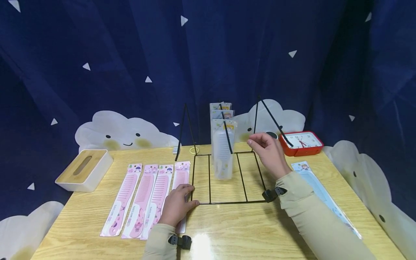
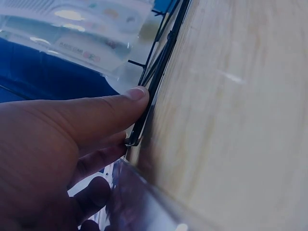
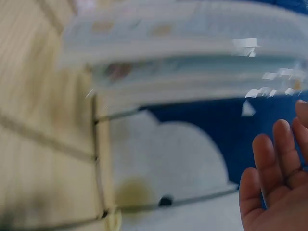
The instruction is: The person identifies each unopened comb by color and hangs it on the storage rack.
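Note:
A black wire display rack point(image 1: 241, 177) stands on the wooden table, with three long hooks slanting toward me. On its middle hook hang several packaged combs point(image 1: 223, 159) one behind another, the front one whitish. At the rack's front left corner my left hand point(image 1: 178, 204) pinches the wire frame, thumb point(image 2: 137, 94) on one side and fingers on the other. My right hand point(image 1: 269, 151) is raised to the right of the hanging combs, apart from them, its fingers point(image 3: 269, 163) loosely bent with nothing in them.
Several pink packaged combs point(image 1: 121, 200) lie in a row left of the rack, one partly under my left hand. A blue packaged comb point(image 1: 320, 193) lies at the right, below a red clock point(image 1: 302, 143). A tissue box point(image 1: 85, 169) sits at the far left.

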A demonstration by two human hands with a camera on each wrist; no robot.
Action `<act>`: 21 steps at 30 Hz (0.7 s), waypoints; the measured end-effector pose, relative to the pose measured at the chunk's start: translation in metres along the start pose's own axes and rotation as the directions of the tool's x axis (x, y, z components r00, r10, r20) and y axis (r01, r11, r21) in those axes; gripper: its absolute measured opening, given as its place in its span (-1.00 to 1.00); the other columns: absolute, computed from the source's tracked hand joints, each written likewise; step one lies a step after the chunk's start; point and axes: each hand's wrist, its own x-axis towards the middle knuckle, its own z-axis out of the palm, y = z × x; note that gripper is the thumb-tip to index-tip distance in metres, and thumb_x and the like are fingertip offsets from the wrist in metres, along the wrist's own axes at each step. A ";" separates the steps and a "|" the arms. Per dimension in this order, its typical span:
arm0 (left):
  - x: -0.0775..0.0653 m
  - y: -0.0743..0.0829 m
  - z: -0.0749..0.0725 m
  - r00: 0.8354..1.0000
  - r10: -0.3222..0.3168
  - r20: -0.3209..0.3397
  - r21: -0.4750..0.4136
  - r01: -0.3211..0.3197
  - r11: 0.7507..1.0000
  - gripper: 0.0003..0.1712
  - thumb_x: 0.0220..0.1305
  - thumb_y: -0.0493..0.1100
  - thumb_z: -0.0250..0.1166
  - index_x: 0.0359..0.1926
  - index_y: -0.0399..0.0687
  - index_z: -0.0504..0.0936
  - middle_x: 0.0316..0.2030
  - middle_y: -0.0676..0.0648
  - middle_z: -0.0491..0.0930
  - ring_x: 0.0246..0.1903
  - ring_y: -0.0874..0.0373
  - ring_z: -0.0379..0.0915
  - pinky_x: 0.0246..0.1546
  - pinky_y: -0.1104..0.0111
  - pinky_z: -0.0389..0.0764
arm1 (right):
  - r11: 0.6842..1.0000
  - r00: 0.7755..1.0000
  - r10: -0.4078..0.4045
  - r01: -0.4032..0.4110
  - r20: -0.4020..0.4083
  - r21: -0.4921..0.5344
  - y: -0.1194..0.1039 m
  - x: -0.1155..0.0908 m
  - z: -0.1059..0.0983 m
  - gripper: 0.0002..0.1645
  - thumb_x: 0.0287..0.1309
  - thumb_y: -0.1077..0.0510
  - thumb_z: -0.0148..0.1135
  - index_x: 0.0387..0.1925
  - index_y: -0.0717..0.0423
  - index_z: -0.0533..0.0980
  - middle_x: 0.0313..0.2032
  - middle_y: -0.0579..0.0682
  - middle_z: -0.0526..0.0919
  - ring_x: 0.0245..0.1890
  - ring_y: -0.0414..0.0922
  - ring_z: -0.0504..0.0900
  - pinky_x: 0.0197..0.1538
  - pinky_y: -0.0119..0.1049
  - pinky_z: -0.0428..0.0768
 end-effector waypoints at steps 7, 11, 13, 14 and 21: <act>0.000 0.002 -0.002 1.000 0.004 -0.005 -0.005 -0.004 1.000 -0.43 0.04 -0.04 0.56 0.09 -0.14 0.69 0.09 -0.10 0.62 0.07 -0.16 0.54 0.09 -0.02 0.53 | 0.989 1.000 0.018 -0.020 -0.012 -0.148 0.047 -0.003 -0.026 -0.66 0.35 0.04 0.29 -0.05 0.24 0.62 -0.14 0.13 0.69 -0.23 -0.27 0.55 -0.21 -0.55 0.48; -0.001 0.002 -0.002 1.000 -0.008 -0.007 -0.008 0.008 1.000 -0.44 0.04 -0.05 0.56 0.08 -0.13 0.69 0.09 -0.09 0.62 0.08 -0.15 0.54 0.11 -0.02 0.53 | 0.972 0.996 0.083 -0.078 0.015 -0.223 0.071 -0.006 -0.046 -0.59 0.36 -0.04 0.27 0.01 0.20 0.61 -0.10 0.13 0.70 -0.16 -0.19 0.55 -0.18 -0.49 0.48; -0.001 0.003 -0.002 1.000 -0.010 -0.011 -0.010 0.010 1.000 -0.44 0.04 -0.06 0.57 0.08 -0.14 0.69 0.08 -0.09 0.62 0.08 -0.14 0.54 0.11 -0.02 0.53 | 0.961 0.992 0.119 -0.108 0.029 -0.255 0.082 -0.008 -0.057 -0.52 0.37 -0.10 0.25 0.06 0.20 0.59 -0.06 0.15 0.69 -0.13 -0.16 0.54 -0.17 -0.48 0.49; -0.001 0.003 -0.002 1.000 -0.011 -0.012 -0.010 0.011 1.000 -0.44 0.04 -0.06 0.57 0.08 -0.14 0.69 0.09 -0.09 0.62 0.08 -0.14 0.54 0.11 -0.01 0.53 | 0.959 0.989 0.141 -0.128 0.035 -0.255 0.088 -0.009 -0.062 -0.49 0.36 -0.11 0.24 0.09 0.21 0.58 -0.04 0.16 0.68 -0.12 -0.16 0.54 -0.17 -0.49 0.49; -0.001 0.002 -0.001 1.000 -0.017 -0.016 -0.013 0.017 1.000 -0.43 0.03 -0.06 0.57 0.08 -0.14 0.69 0.08 -0.08 0.63 0.07 -0.14 0.55 0.10 -0.01 0.53 | 0.914 0.971 0.233 -0.199 0.057 -0.354 0.122 -0.013 -0.098 -0.34 0.36 -0.12 0.23 0.20 0.35 0.48 0.04 0.29 0.62 -0.06 0.06 0.56 -0.16 -0.40 0.53</act>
